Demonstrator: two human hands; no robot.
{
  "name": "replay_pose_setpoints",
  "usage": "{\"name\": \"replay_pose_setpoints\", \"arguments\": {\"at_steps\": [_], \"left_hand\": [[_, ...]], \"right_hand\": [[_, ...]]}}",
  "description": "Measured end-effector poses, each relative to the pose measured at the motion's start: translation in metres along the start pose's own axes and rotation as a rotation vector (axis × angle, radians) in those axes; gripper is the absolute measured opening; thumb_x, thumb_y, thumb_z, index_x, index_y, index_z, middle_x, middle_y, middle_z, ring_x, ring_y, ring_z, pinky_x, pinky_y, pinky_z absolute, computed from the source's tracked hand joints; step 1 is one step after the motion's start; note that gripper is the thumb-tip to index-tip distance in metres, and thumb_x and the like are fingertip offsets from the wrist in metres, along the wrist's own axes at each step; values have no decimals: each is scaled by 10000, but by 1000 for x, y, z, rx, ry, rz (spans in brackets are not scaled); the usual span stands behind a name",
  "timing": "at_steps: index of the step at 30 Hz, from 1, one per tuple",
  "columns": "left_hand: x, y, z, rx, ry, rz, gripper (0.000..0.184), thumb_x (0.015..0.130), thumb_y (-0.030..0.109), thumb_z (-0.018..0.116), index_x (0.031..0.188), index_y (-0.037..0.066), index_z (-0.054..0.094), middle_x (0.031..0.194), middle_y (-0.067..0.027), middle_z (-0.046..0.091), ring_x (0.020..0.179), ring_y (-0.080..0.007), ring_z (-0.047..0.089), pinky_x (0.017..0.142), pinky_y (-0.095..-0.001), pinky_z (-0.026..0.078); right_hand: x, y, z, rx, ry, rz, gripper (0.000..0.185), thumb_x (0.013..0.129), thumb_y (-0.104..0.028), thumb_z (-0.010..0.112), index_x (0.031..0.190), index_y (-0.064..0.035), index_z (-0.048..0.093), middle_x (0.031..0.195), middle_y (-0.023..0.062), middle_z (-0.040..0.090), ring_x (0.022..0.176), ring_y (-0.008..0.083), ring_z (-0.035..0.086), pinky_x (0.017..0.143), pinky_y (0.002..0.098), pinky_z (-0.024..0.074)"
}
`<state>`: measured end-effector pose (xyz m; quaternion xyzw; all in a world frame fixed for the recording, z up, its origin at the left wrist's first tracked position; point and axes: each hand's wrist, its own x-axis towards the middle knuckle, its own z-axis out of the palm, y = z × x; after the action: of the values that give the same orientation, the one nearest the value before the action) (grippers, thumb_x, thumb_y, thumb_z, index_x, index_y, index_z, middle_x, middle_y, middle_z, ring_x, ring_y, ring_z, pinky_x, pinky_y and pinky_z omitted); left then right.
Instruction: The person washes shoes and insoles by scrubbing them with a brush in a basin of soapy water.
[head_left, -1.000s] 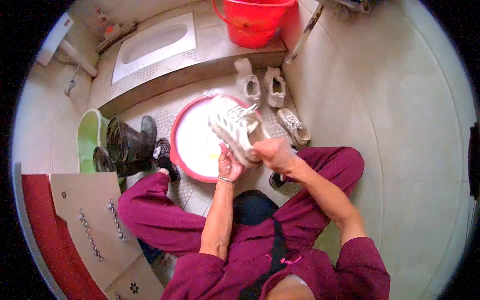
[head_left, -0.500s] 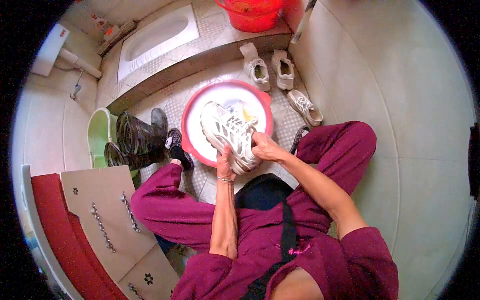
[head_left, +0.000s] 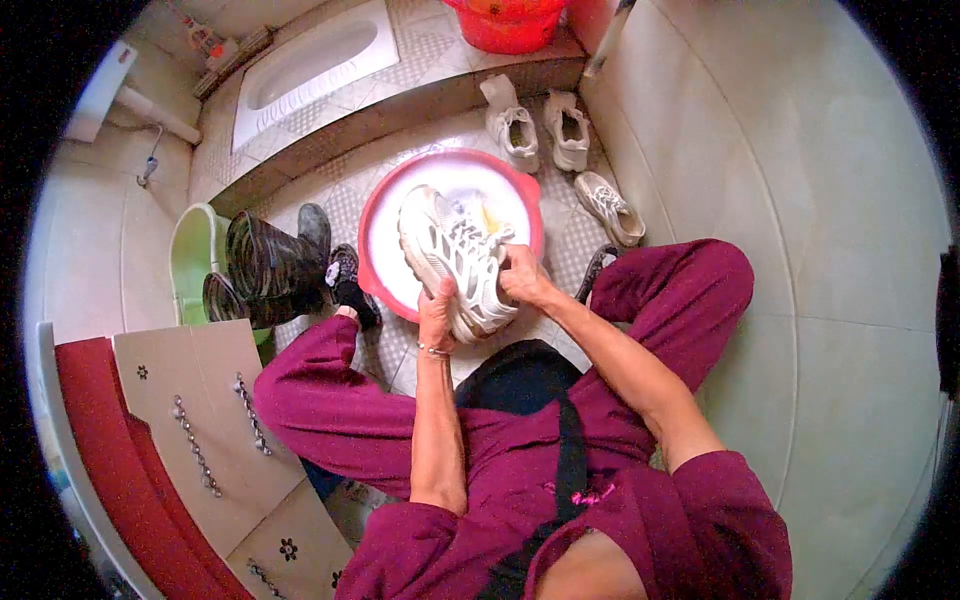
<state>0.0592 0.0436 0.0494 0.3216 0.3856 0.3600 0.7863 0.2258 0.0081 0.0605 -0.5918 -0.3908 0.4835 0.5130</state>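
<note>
A white sneaker (head_left: 455, 262) with laces is held over a round red basin (head_left: 367, 225) filled with whitish, foamy water. My left hand (head_left: 437, 315) grips the sole side of the shoe near its heel and wears a bracelet at the wrist. My right hand (head_left: 522, 275) is closed at the shoe's opening by the ankle collar; whether it holds anything besides the shoe's edge is hidden. Something yellow (head_left: 491, 219) shows in the basin beyond the laces.
Two white shoes (head_left: 516, 138) (head_left: 569, 142) and another sneaker (head_left: 610, 208) stand right of the basin. Dark boots (head_left: 270, 262) and a green tub (head_left: 190, 255) are at the left. A red bucket (head_left: 508, 27) sits on the step by a squat toilet (head_left: 318, 68). Drawers (head_left: 200, 400) are at lower left.
The sneaker has turned from pointing up-left with its opening showing to lying more on its side. My right hand has shifted slightly toward the collar, and the view has tilted.
</note>
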Motion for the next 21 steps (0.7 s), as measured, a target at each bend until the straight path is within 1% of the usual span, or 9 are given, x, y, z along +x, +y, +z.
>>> {"name": "replay_pose_setpoints", "arguments": {"at_steps": [4, 6, 7, 8, 10, 15, 17, 19, 21], "left_hand": [[-3, 6, 1, -280, -25, -68, 575, 822, 299, 586, 1246, -18, 359, 1174, -96, 503, 1038, -218, 511, 889, -343, 423], [-1, 6, -3, -250, -32, -77, 587, 828, 331, 565, 1260, -4, 353, 1203, -100, 487, 1061, -226, 502, 917, -357, 401], [-1, 6, -7, -229, -47, -87, 599, 833, 364, 544, 1274, 11, 346, 1232, -103, 471, 1084, -233, 492, 945, -372, 379], [-1, 5, -9, -229, -46, -89, 599, 833, 364, 544, 1274, 11, 346, 1232, -103, 471, 1084, -233, 492, 945, -372, 379], [1, 5, -7, -315, -38, -81, 579, 827, 304, 575, 1260, -5, 344, 1191, -104, 492, 1054, -224, 507, 900, -352, 420], [6, 8, -17, -184, -55, -88, 563, 832, 317, 567, 1235, -25, 373, 1157, -109, 516, 1010, -230, 534, 887, -348, 428], [6, 11, -16, -131, -64, -146, 606, 838, 375, 534, 1276, 4, 340, 1224, -113, 473, 1082, -234, 493, 934, -374, 389], [6, 16, -15, -154, -66, -181, 606, 839, 375, 532, 1275, 1, 340, 1224, -114, 473, 1081, -235, 494, 934, -374, 390], [8, 12, -16, -240, -84, -196, 596, 846, 368, 525, 1274, -3, 340, 1227, -113, 470, 1078, -238, 495, 933, -374, 390]], "right_hand": [[10, -19, -6, -234, -116, -38, 186, 743, -45, 523, 899, 34, 587, 767, 13, 594, 694, 89, 534, 622, 232, 440], [3, -60, -13, 11, -277, 175, 187, 744, -52, 532, 908, 16, 592, 745, 10, 583, 636, 70, 523, 526, 228, 439], [14, -31, -7, 15, -289, -12, 180, 741, -72, 539, 899, -5, 595, 721, 2, 572, 614, 55, 518, 455, 220, 434], [12, -26, -8, 16, -288, -10, 180, 741, -72, 539, 899, -5, 595, 721, 2, 572, 614, 55, 518, 455, 220, 434], [6, -48, -13, 83, -268, 210, 174, 737, -79, 548, 894, -17, 591, 705, -8, 561, 601, 52, 517, 405, 209, 423], [8, -46, -18, 79, -278, 218, 179, 733, -78, 545, 898, -26, 589, 711, -11, 564, 599, 47, 511, 402, 197, 408], [5, -53, -15, 72, -259, 232, 181, 731, -78, 542, 899, -31, 592, 715, -9, 568, 599, 48, 509, 390, 198, 395], [0, -63, -9, 165, -126, 221, 136, 719, -66, 588, 818, 23, 613, 706, 4, 578, 632, 72, 523, 542, 233, 429], [-2, -51, -7, 80, -129, 166, 151, 722, -80, 571, 825, 25, 609, 702, 10, 578, 638, 76, 525, 552, 237, 432]]}}
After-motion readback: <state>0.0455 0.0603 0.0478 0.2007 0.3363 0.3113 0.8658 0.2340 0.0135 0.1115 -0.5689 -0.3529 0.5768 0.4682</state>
